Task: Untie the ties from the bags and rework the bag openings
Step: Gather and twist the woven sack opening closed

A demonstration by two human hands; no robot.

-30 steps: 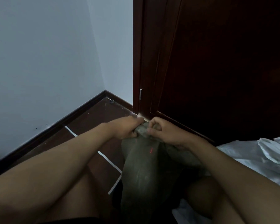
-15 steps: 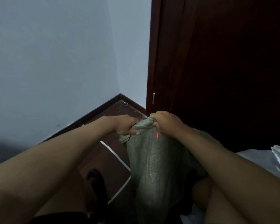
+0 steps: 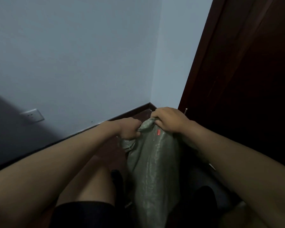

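Note:
A grey-green woven sack [image 3: 152,165] stands upright between my knees, with a small red label [image 3: 158,131] near its top. My left hand [image 3: 129,130] is closed on the bunched fabric at the left of the sack's mouth. At the top right of the mouth, my right hand [image 3: 169,120] clamps the gathered edge in a fist. The two hands sit close together, pulling the opening taut between them. No tie is visible; the hands hide the neck of the sack.
A pale wall with a white socket [image 3: 32,115] stands at the left, with a dark skirting board [image 3: 82,134] below it. A dark wooden door [image 3: 245,79] fills the right side. My bare left knee [image 3: 95,175] and black shorts [image 3: 84,214] are close under the sack.
The view has swung left and up, so the white sheet at the right has left the frame. Both hands have shifted their hold on the sack's mouth and raised it.

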